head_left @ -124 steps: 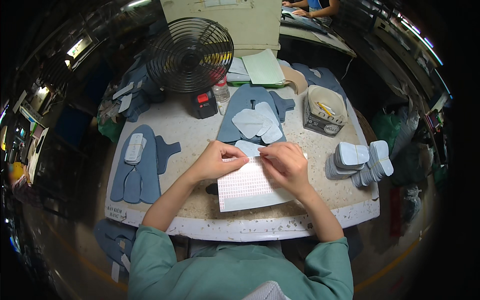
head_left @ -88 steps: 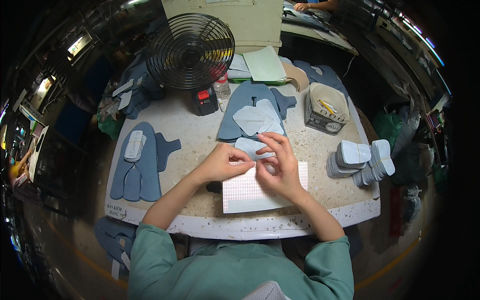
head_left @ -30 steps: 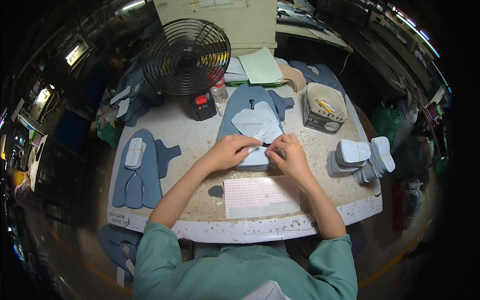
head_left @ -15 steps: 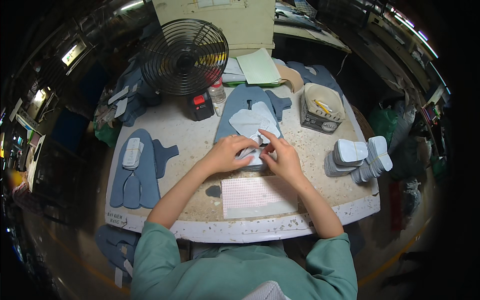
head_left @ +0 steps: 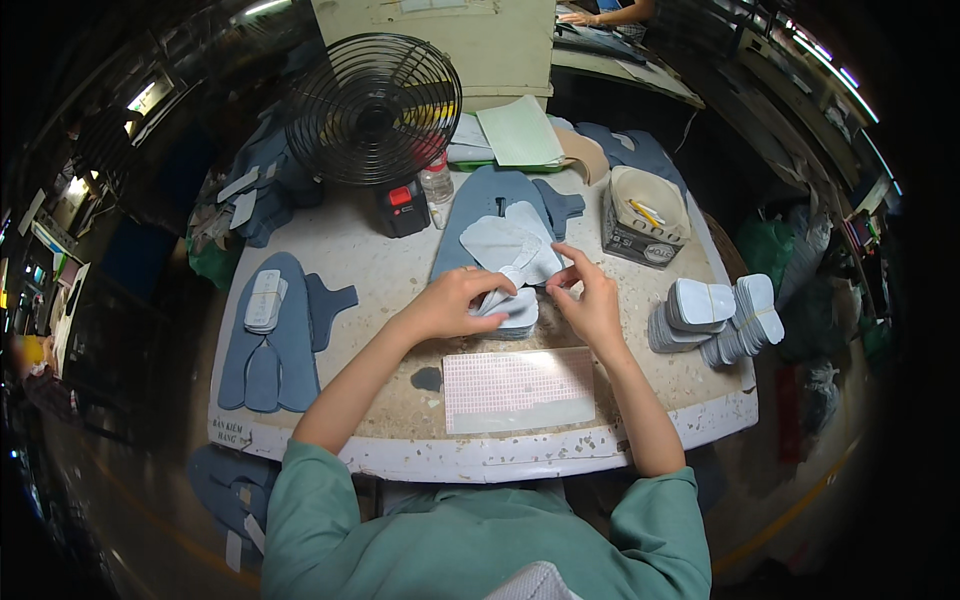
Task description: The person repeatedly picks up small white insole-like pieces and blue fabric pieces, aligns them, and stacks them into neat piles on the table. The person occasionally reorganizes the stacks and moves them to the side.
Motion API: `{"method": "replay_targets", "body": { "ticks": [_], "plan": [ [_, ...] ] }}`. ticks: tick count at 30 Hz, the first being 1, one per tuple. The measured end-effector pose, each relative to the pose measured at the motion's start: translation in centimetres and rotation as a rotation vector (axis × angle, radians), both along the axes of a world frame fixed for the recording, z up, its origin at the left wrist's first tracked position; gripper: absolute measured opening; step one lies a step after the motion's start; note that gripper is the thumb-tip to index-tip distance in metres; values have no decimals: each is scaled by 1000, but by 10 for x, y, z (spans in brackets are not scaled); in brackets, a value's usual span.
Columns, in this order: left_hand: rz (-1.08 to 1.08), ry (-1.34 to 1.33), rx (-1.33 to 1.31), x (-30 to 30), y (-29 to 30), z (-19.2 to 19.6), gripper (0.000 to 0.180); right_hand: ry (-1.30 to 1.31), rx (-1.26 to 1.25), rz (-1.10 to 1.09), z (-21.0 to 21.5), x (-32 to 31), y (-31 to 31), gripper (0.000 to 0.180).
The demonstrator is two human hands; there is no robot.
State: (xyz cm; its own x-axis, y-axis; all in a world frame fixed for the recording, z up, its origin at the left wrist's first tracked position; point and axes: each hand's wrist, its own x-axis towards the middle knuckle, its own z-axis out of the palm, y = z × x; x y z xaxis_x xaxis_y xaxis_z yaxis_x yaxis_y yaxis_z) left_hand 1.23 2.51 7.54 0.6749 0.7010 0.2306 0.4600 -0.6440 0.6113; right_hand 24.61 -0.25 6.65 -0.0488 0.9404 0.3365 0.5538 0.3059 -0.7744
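Note:
My left hand is closed on a bunch of thin light-grey cut pieces, bent up between thumb and fingers. Under its fingertips is a stack of similar rounded pieces. To the right of that stack, my right hand is held with thumb and forefinger apart, and I see nothing between them. Beyond both hands, pale irregular cut pieces lie across large blue-grey cut pieces. A sheet printed with a pink grid lies flat on the table in front of my hands.
At the back left stands a black fan. A box with a pale tub is at the back right. Banded stacks of pale pieces sit on the right. Blue-grey pieces with a banded bundle lie left. Far off, another person's arm shows.
My right hand has drawn away to the right from the bent pieces. My left hand keeps its hold, and the stack below shows more. Another person's arm has appeared at the far back.

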Motion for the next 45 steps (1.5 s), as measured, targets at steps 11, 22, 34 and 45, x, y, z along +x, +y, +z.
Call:
{"method": "replay_targets", "body": {
  "ticks": [11,22,34,45],
  "plan": [
    [-36,-22,349,6,-2,-9,37,-242,271,-21,-12,-11,0,64],
    [-13,34,210,3,2,-15,33,2,142,118,2,-14,-7,84],
    [36,31,261,6,-4,-16,47,-190,211,63,-4,-20,-4,84],
    [37,15,279,7,-5,-15,42,-249,217,80,-9,-23,-4,79]
  ]
}}
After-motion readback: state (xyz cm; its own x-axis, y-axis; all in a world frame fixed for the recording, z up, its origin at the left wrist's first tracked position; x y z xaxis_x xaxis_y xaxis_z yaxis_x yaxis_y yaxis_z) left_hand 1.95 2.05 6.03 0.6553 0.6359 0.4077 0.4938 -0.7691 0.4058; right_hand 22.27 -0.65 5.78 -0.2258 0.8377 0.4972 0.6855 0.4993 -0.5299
